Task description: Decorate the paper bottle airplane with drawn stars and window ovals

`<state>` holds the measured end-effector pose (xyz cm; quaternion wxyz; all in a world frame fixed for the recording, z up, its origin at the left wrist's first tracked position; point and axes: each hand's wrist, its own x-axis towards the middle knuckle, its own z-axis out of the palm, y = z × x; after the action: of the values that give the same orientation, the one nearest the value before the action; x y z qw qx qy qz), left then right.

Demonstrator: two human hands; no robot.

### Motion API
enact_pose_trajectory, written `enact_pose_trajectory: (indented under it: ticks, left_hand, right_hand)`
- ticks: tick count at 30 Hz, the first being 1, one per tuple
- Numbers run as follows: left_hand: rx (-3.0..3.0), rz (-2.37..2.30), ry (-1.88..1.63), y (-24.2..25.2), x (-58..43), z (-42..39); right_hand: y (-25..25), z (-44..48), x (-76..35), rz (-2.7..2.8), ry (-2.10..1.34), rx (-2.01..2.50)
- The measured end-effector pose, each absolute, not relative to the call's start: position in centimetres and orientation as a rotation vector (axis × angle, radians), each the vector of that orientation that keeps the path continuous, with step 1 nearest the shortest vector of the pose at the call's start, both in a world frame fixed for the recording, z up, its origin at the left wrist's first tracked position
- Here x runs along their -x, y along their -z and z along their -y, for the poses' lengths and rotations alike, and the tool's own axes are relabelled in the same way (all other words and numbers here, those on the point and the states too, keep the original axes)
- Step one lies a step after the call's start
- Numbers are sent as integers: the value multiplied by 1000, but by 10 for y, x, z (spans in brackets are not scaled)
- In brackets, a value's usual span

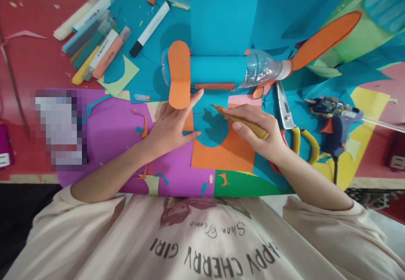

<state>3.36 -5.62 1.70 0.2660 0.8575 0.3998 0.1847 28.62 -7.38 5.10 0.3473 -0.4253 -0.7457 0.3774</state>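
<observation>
While our left hand (172, 123) lies with its fingers spread and grips nothing, our right hand (261, 130) is closed around an ochre-yellow, pencil-shaped tool with a pointed tip (253, 126). We have that tip over a blue area with a rounded lower edge, bordered by a flat orange paper sheet (228, 157); whether the blue is a piece on top or shows through a gap, we cannot tell, nor whether the tip touches it.

Just beyond our hands lies a clear plastic bottle wrapped in blue paper (218, 71), on its side, its neck to the right. A folded orange paper strip with rounded ends (179, 73) crosses its left end, and a long orange paper blade (327, 41) stands out by its white cap (285, 69). Our left index fingertip is at the bottle's near edge.

Near our right hand we see metal scissors (285, 113), and farther right a dark blue glue gun (337, 134). At upper left, coloured markers (101, 45) lie in a loose pile, with a white marker with black ends (150, 28) apart from them. Beneath our left forearm spreads a purple sheet (109, 130) scattered with paper scraps.
</observation>
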Motion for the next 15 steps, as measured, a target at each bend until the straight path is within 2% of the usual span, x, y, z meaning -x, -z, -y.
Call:
enact_pose_trajectory:
  ticks: [15]
  left_hand:
    - [-2302, -1109, -440, -22, -33, 57]
  right_hand:
    - [-40, 68, -281, 1870, -919, 1328]
